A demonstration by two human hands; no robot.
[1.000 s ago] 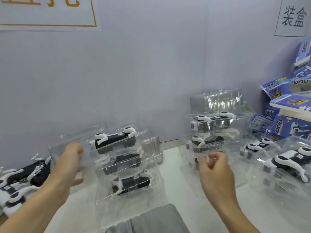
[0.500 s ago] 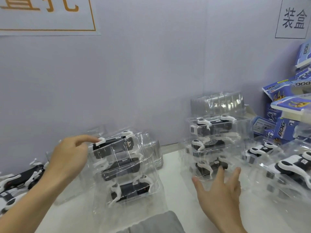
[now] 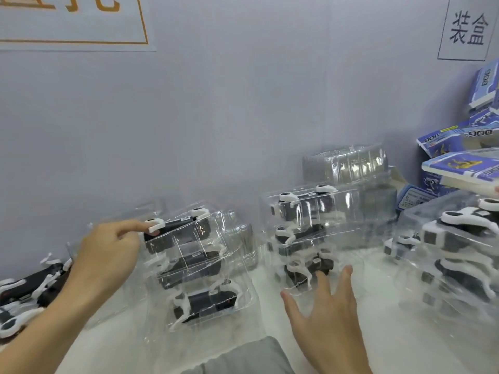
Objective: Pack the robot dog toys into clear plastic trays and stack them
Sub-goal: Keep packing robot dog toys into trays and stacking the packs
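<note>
Left hand: the left hand [image 3: 108, 255] grips the upper left corner of the left stack of trays [image 3: 194, 268], forefinger stretched along the top tray's edge, its tip at the white leg of the top robot dog toy [image 3: 175, 233].
Right hand: the right hand [image 3: 328, 317] is spread, fingers straight and apart, holding nothing; its fingertips lie just before the foot of the middle stack of trays [image 3: 305, 238] (contact cannot be told).
Stacks: both stand on the white surface [image 3: 272, 317], three packed trays each.
Right edge: a further stack of trays [image 3: 453, 255], cut off by the frame; blue boxes [image 3: 464, 163] above it.
Left edge: loose dog toys [image 3: 24, 295], partly hidden by the left forearm.
Hard to make out: tray edges blur into glare.
</note>
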